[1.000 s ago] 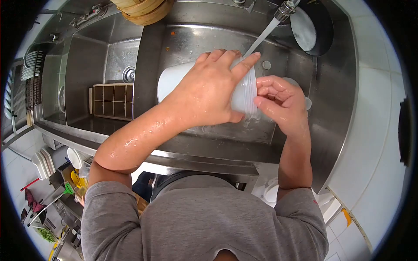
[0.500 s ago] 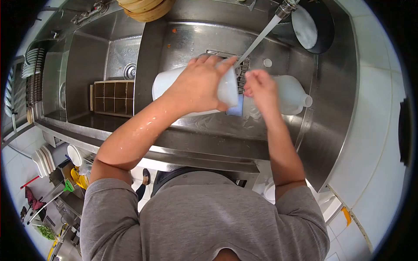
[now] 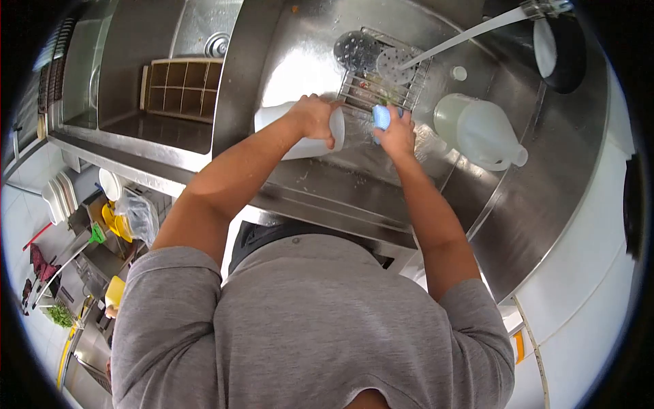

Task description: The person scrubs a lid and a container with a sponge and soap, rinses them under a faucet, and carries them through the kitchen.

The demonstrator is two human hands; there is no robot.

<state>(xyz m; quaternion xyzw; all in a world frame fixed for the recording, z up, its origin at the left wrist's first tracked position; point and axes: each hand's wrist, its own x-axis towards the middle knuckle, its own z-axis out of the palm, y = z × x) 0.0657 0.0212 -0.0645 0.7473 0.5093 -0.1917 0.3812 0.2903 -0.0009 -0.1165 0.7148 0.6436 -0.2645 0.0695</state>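
Observation:
A white plastic tub point(image 3: 272, 123) lies on its side in the metal sink, its mouth facing right. My left hand point(image 3: 315, 119) grips it near the rim, with the fingers over the top and the thumb lower down. My right hand point(image 3: 398, 136) is closed on a blue sponge point(image 3: 381, 117), apart from the tub and just to its right. Beneath the sponge is the sink's drain grate point(image 3: 354, 92). Water point(image 3: 463, 35) streams from the tap onto the grate area.
Right of my right hand lies a translucent plastic jug point(image 3: 480, 133), with a small white cap point(image 3: 458, 73) behind it. A dark pan point(image 3: 569, 58) stands at the far right. In the left basin sits a brown divided crate point(image 3: 184, 88). The sink's front edge point(image 3: 327, 211) runs before me.
My right hand, bare before, has taken hold of the blue sponge from the sink floor. The tub's mouth has come away from the water stream. The camera view has shifted.

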